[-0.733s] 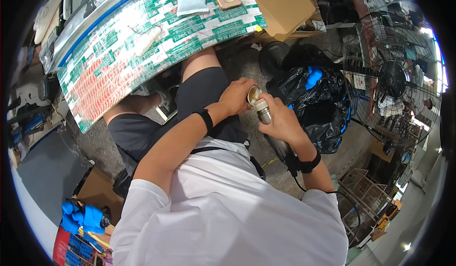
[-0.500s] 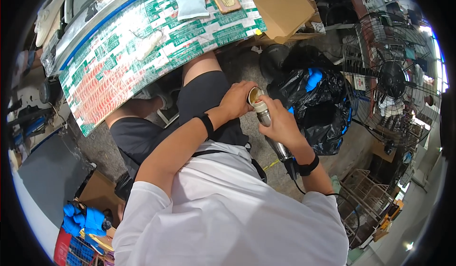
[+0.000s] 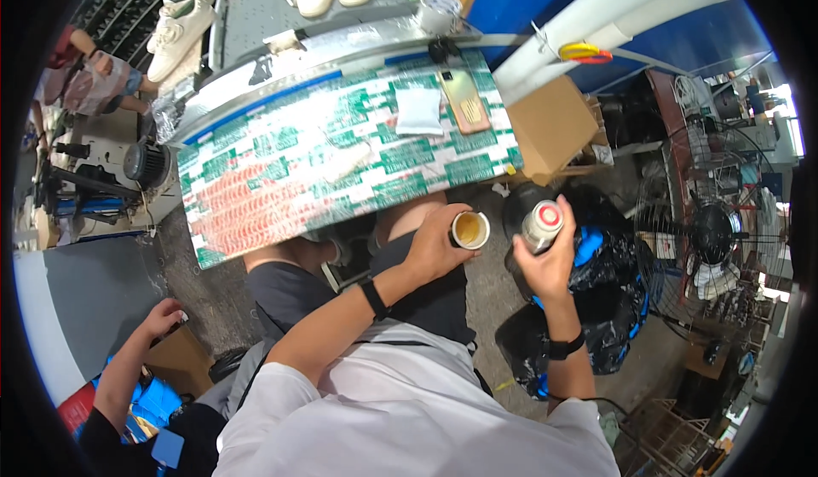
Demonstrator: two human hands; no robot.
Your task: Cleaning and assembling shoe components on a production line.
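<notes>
My left hand (image 3: 436,247) grips a small open cup (image 3: 469,230) with yellowish-brown liquid inside, held over my lap. My right hand (image 3: 545,260) is closed around a silver spray can with a red-and-white top (image 3: 541,226), held upright a little to the right of the cup. Can and cup are apart. Both wrists wear black bands. I sit at a work table (image 3: 256,213) covered with green, white and red printed paper.
A phone (image 3: 465,100) and a white packet (image 3: 419,111) lie on the table. A cardboard box (image 3: 552,128) stands at its right end, black bags (image 3: 605,281) and a fan (image 3: 707,238) further right. Another person's hand (image 3: 162,317) reaches in at lower left. White shoes (image 3: 183,17) rest on the conveyor behind.
My hands have separated: earlier the can was pressed against the cup, now my right hand holds it away to the right. The view has also tilted up toward the table.
</notes>
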